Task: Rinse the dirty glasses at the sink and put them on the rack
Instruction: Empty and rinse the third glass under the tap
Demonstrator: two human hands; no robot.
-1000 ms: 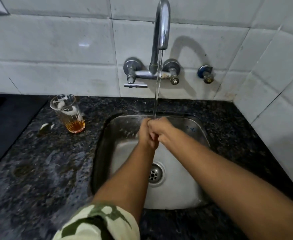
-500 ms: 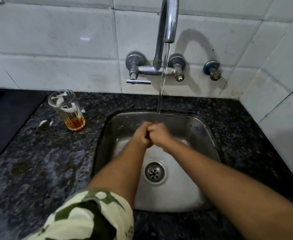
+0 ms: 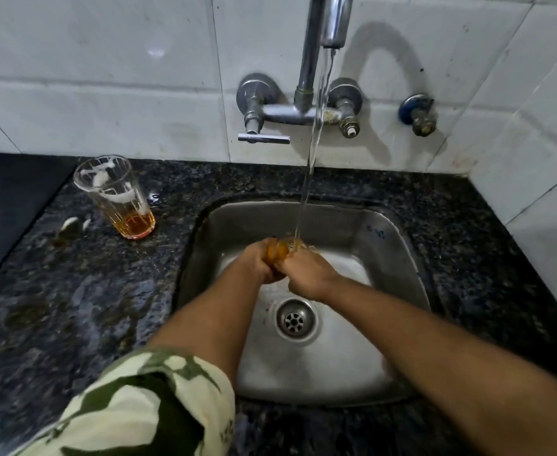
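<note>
At the far left a dark flat surface (image 3: 11, 205) borders my speckled granite counter (image 3: 73, 307). On that counter, left of the sink and near the wall, a dirty glass (image 3: 114, 195) stands upright with white foam streaks on its inside and a little amber liquid at the bottom. Just left of it lies a small whitish scrap (image 3: 71, 223), apart from the glass. My camouflage-patterned sleeve (image 3: 139, 406) fills the lower left corner.

My left hand (image 3: 259, 261) reaches over the steel sink (image 3: 402, 258), fingers curled around something amber and glassy (image 3: 278, 250) right under the running water (image 3: 313, 153). It looks like a second glass, though most of it is hidden by my fingers and the splash, so I cannot tell its shape. My right hand (image 3: 306, 274) presses up against the left, fingers bent in toward the same object; how much of it that hand actually grips I cannot tell. Both hands sit together above the basin, up from the drain (image 3: 295, 320).

The water falls from the chrome tap (image 3: 323, 54) mounted on the white tiled wall (image 3: 106, 77), with a lever handle (image 3: 264, 138) on its left side and a knob (image 3: 348, 121) on its right. Further right a separate blue-collared valve (image 3: 417, 113) sticks out of the tiles.
</note>
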